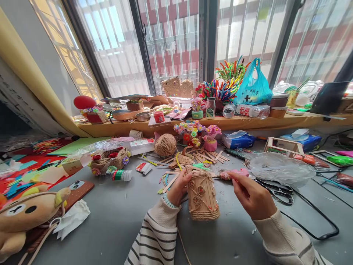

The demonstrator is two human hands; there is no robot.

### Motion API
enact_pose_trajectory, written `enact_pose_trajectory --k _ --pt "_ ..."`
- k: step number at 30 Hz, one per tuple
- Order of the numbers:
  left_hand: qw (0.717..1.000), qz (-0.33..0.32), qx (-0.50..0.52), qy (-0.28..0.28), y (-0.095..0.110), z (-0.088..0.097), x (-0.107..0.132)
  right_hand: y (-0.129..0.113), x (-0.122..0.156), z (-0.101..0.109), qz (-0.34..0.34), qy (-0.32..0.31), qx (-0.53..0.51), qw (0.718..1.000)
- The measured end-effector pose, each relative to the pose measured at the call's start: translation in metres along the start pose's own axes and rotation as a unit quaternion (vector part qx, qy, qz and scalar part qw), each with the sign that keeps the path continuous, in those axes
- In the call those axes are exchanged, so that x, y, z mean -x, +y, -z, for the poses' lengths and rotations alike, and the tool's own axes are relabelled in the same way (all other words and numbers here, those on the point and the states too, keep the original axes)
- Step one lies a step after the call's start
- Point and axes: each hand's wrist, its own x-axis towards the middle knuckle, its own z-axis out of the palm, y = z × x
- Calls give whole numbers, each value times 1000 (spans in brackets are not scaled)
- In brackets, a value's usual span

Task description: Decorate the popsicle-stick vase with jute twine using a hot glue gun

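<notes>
My left hand (179, 189) grips the upper left side of a small pot (203, 200) made of wooden sticks, with twine wound round its base and rim. Twine spirals with orange-red centres decorate its front. To the right of the pot, my right hand (253, 195) is raised with its fingers curled in a pinch, apart from the pot. Whatever sits between those fingertips is too small or hidden to make out. Just behind them lies a pink object (240, 172), partly covered by the hand. A strand of twine (182, 239) runs down the table below the pot.
Loose craft sticks (217, 156) and a twine ball (165, 144) lie behind the pot. Black-handled scissors (281, 193), a black cable (317, 235) and a plastic bag (281, 169) are at right. A plush bear (30, 213) and a crumpled tissue (73, 219) lie at left.
</notes>
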Motion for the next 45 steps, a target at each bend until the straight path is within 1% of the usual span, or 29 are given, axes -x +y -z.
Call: enact_pose_trajectory --k 1,4,8,10,13,19,24,32,39,45 --pt "1000 3 -6 7 0 0 0 -9 -1 2 45 -21 -29 998" --pt "999 10 -20 23 -1 1 0 -32 1 1 75 4 -44 996" --pt "1000 3 -21 19 -3 2 1 -46 3 -4 98 -23 -45 994" --pt "1000 4 -19 20 -3 2 1 -47 3 -4 104 -36 -47 993" --pt "1000 13 -6 21 -2 2 1 -47 3 -5 102 -38 -40 993" --pt "1000 8 5 4 -2 3 1 -47 3 -5 102 -43 -42 993" --pt "1000 12 3 10 -2 2 1 -48 2 -4 99 -39 -45 993" --pt "999 8 -4 33 2 -5 3 -49 0 -2 97 -20 -48 994" --pt "1000 13 -2 11 -2 3 -1 -49 -1 0 95 -16 -55 994" --pt "1000 -4 15 -10 -1 2 0 -49 -1 1 102 -4 -56 993"
